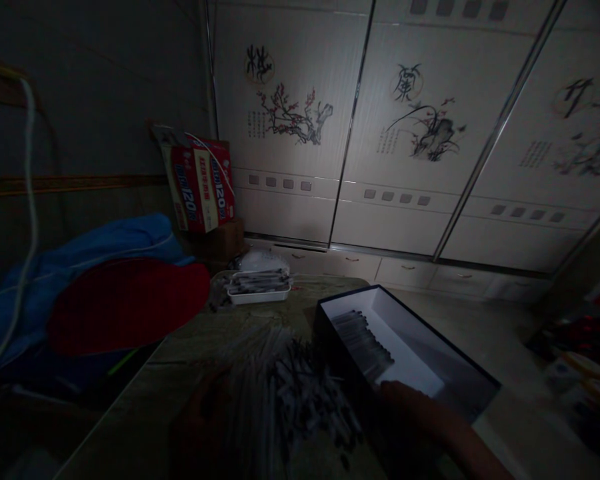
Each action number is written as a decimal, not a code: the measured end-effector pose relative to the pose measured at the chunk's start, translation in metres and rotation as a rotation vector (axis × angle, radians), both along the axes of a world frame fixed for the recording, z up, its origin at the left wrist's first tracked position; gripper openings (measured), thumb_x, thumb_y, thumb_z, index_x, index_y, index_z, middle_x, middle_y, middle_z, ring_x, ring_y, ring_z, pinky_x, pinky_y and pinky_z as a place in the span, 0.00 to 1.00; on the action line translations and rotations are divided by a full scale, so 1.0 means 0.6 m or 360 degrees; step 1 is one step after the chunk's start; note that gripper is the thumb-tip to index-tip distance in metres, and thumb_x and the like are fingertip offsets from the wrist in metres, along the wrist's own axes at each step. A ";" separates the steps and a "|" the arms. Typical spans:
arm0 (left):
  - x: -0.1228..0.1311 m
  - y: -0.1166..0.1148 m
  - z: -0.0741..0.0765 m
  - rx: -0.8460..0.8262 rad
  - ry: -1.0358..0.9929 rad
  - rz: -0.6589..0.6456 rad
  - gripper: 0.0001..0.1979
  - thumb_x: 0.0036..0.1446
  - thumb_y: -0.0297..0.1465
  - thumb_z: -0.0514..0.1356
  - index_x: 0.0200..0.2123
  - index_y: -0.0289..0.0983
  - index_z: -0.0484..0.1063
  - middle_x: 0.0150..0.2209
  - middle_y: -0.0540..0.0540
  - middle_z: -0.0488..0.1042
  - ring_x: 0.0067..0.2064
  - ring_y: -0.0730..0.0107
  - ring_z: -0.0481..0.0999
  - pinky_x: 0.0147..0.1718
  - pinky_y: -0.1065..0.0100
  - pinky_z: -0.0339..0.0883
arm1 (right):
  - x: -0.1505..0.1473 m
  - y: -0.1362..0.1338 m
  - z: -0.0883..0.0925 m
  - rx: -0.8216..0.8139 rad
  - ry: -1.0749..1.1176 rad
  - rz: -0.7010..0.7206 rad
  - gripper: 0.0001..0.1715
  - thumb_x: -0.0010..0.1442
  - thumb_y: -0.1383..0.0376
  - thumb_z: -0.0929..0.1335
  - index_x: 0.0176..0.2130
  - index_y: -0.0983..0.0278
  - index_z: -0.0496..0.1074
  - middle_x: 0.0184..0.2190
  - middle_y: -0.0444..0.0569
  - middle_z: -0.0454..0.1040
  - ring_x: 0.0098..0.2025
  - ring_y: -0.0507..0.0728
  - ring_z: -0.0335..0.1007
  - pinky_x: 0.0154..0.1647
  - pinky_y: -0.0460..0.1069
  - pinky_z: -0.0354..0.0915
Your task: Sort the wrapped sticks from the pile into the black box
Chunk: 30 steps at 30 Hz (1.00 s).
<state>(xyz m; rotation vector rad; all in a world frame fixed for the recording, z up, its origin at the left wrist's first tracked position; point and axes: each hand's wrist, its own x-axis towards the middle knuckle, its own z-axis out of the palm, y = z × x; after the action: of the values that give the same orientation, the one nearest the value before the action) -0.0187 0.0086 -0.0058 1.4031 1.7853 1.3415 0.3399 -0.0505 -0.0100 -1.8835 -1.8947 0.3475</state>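
The scene is very dark. My left hand (203,410) is at the left side of a loose pile of thin, clear, pen-like tubes with dark ends (315,400) on the table (175,383); its fingers are lost in shadow. My right hand (417,407) is at the near wall of an open box (435,333), dark outside and pale inside. Its thumb side shows by the rim, while the other fingers are hidden. Inside the box, a row of similar tubes (363,343) lies side by side along the left part.
A white tray (260,297) of thin sticks stands at the table's far edge, with a plastic bag (265,260) behind. Red and blue cloth (130,307) lies at left. A red carton (200,183) stands before the sliding wardrobe doors (290,133). Dim containers (577,373) are at right.
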 end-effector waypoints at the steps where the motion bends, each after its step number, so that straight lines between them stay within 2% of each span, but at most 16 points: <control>1: -0.001 0.000 -0.001 0.0005 0.0002 -0.0006 0.14 0.49 0.37 0.57 0.37 0.41 0.78 0.39 0.50 0.80 0.43 0.59 0.78 0.37 0.71 0.71 | 0.003 0.003 0.000 -0.0061 -0.0037 0.0071 0.19 0.40 0.80 0.65 0.23 0.59 0.78 0.23 0.43 0.79 0.24 0.53 0.74 0.23 0.42 0.62; 4: -0.002 0.000 -0.002 0.0032 0.0009 -0.0002 0.14 0.50 0.36 0.56 0.37 0.40 0.78 0.38 0.49 0.81 0.42 0.59 0.78 0.37 0.71 0.71 | 0.012 0.015 0.016 -0.0080 -0.0170 0.0057 0.18 0.48 0.80 0.61 0.29 0.63 0.76 0.29 0.51 0.78 0.28 0.54 0.73 0.28 0.44 0.62; 6: 0.000 -0.002 -0.003 0.0059 0.0017 -0.0002 0.14 0.50 0.37 0.57 0.37 0.39 0.78 0.38 0.48 0.81 0.43 0.59 0.78 0.37 0.72 0.71 | 0.012 0.018 0.044 -0.0005 -0.0239 -0.0012 0.17 0.54 0.77 0.59 0.31 0.64 0.74 0.31 0.54 0.75 0.28 0.55 0.71 0.28 0.46 0.61; 8: 0.003 -0.005 -0.005 0.0096 0.0032 -0.0022 0.15 0.51 0.37 0.56 0.38 0.39 0.78 0.38 0.48 0.81 0.43 0.60 0.78 0.37 0.72 0.71 | -0.001 0.012 0.084 0.0211 -0.0211 -0.0054 0.15 0.58 0.72 0.59 0.34 0.63 0.73 0.35 0.54 0.72 0.30 0.54 0.70 0.30 0.47 0.62; 10: 0.007 -0.009 -0.008 0.0148 0.0066 -0.0053 0.15 0.53 0.38 0.55 0.39 0.40 0.77 0.38 0.49 0.81 0.42 0.61 0.78 0.37 0.72 0.72 | -0.027 -0.004 0.129 0.0592 -0.0040 -0.0066 0.12 0.61 0.66 0.60 0.41 0.62 0.70 0.38 0.52 0.70 0.32 0.54 0.70 0.33 0.48 0.64; 12: 0.010 -0.011 -0.013 0.0215 0.0116 -0.0090 0.15 0.54 0.38 0.53 0.40 0.40 0.77 0.38 0.50 0.81 0.40 0.62 0.79 0.36 0.72 0.72 | -0.064 -0.022 0.166 0.0874 0.0131 -0.0104 0.10 0.61 0.63 0.62 0.43 0.61 0.67 0.38 0.50 0.69 0.34 0.54 0.69 0.36 0.48 0.65; 14: 0.011 -0.014 -0.020 0.0299 0.0178 -0.0136 0.15 0.56 0.37 0.53 0.38 0.41 0.77 0.37 0.50 0.81 0.38 0.63 0.80 0.34 0.71 0.73 | -0.104 -0.036 0.182 0.0948 0.0455 -0.0123 0.08 0.61 0.62 0.64 0.41 0.60 0.67 0.37 0.47 0.70 0.36 0.54 0.70 0.35 0.46 0.66; 15: 0.011 -0.016 -0.023 0.0349 0.0212 -0.0166 0.14 0.56 0.37 0.52 0.38 0.41 0.77 0.36 0.50 0.81 0.38 0.63 0.80 0.34 0.71 0.73 | -0.124 -0.039 0.181 0.0908 0.0638 -0.0138 0.07 0.61 0.61 0.64 0.40 0.59 0.67 0.35 0.45 0.70 0.34 0.53 0.70 0.34 0.45 0.66; 18: 0.014 -0.029 -0.031 0.0538 0.0337 -0.0285 0.14 0.58 0.35 0.52 0.40 0.41 0.76 0.40 0.47 0.80 0.43 0.61 0.78 0.41 0.66 0.72 | -0.178 -0.035 0.145 0.0559 0.1035 -0.0084 0.07 0.60 0.60 0.65 0.38 0.60 0.68 0.31 0.44 0.72 0.31 0.53 0.71 0.30 0.43 0.66; 20: 0.021 -0.039 -0.035 0.0683 0.0435 -0.0402 0.13 0.58 0.34 0.53 0.42 0.42 0.76 0.43 0.46 0.79 0.48 0.59 0.75 0.49 0.62 0.68 | -0.209 -0.023 0.103 0.0368 0.1133 -0.0055 0.08 0.57 0.61 0.66 0.37 0.62 0.70 0.30 0.45 0.73 0.31 0.54 0.70 0.31 0.44 0.66; 22: 0.031 -0.043 -0.037 0.0811 0.0525 -0.0556 0.13 0.57 0.33 0.53 0.42 0.45 0.75 0.44 0.47 0.79 0.50 0.60 0.74 0.52 0.61 0.65 | -0.238 -0.011 0.060 0.0259 0.1204 -0.0067 0.07 0.55 0.63 0.67 0.35 0.63 0.71 0.28 0.45 0.73 0.31 0.54 0.69 0.30 0.45 0.64; 24: 0.042 -0.038 -0.039 0.0943 0.0666 -0.0718 0.12 0.56 0.33 0.56 0.43 0.47 0.75 0.40 0.50 0.80 0.44 0.65 0.77 0.47 0.67 0.68 | -0.263 0.000 0.022 0.0191 0.1438 -0.0035 0.07 0.53 0.64 0.68 0.34 0.64 0.71 0.28 0.45 0.73 0.30 0.54 0.70 0.30 0.45 0.65; 27: 0.053 -0.027 -0.042 0.1037 0.1049 -0.0890 0.14 0.55 0.32 0.59 0.45 0.45 0.74 0.37 0.51 0.81 0.36 0.70 0.79 0.36 0.74 0.71 | -0.284 0.007 -0.016 0.0137 0.1746 -0.0022 0.09 0.52 0.61 0.69 0.33 0.65 0.71 0.25 0.46 0.74 0.27 0.54 0.70 0.28 0.46 0.65; 30: 0.051 -0.040 -0.041 0.0830 0.1157 -0.0941 0.12 0.56 0.34 0.59 0.44 0.43 0.73 0.37 0.50 0.80 0.34 0.72 0.78 0.34 0.74 0.71 | -0.286 0.001 -0.041 0.0132 0.1596 0.0004 0.10 0.51 0.59 0.70 0.31 0.65 0.73 0.24 0.46 0.74 0.26 0.54 0.70 0.28 0.46 0.66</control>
<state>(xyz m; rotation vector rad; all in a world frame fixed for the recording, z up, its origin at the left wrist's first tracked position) 0.0119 -0.0156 -0.0307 2.7057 1.2024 1.0617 0.1683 -0.0497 -0.0347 -1.2472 -1.1832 0.9719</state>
